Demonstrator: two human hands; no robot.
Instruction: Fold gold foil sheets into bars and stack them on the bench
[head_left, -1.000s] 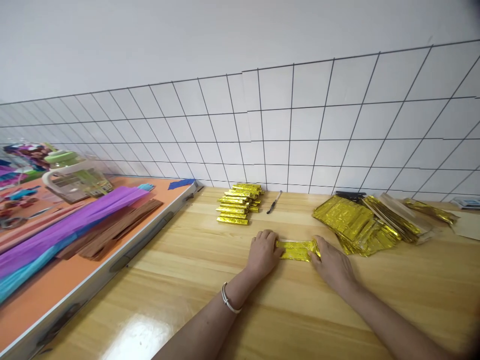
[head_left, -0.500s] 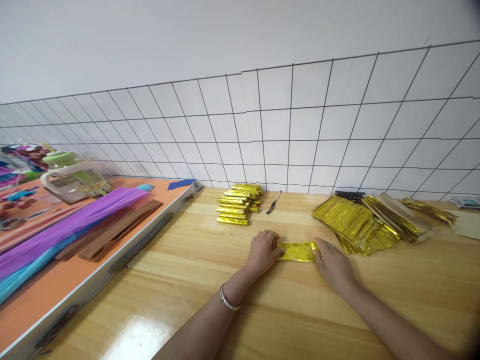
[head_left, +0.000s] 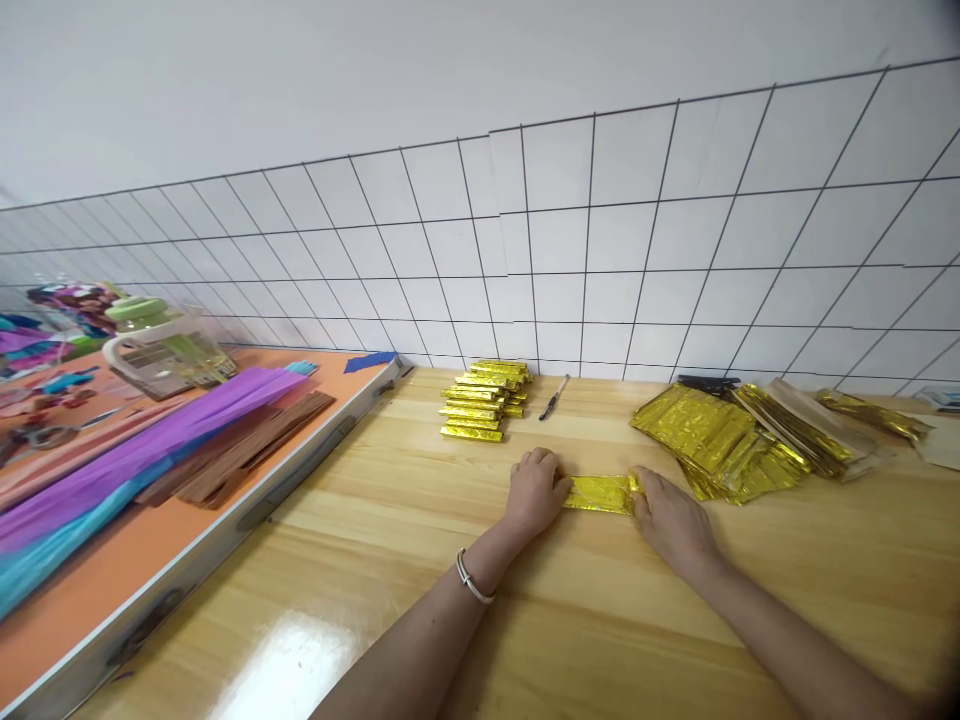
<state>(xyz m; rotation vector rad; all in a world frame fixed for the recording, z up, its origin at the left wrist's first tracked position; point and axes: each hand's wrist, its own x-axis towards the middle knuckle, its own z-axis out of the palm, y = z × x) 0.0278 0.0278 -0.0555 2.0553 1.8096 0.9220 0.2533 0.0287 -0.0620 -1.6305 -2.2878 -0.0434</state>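
Observation:
A flat gold foil strip [head_left: 598,493] lies crosswise on the wooden table [head_left: 405,520]. Its left end is gripped by my left hand [head_left: 535,490], whose fingers are closed; a bracelet circles that wrist. My right hand [head_left: 675,520] pinches the right end between thumb and fingers. Beyond my left hand sits a stack of narrow folded gold pieces [head_left: 480,405]. Behind and to the right of my right hand is a spread pile of gold foil sheets [head_left: 712,435].
A pen [head_left: 553,398] lies right of the stack, near the gridded wall [head_left: 622,240]. On the left, a raised orange board [head_left: 217,530] holds purple strips [head_left: 187,430], brown strips [head_left: 255,450], scissors [head_left: 45,436] and a green-lidded jug [head_left: 165,350].
The camera view has shifted slightly, so the table items appear a little further right. Both hands keep their hold on the strip, with little visible movement.

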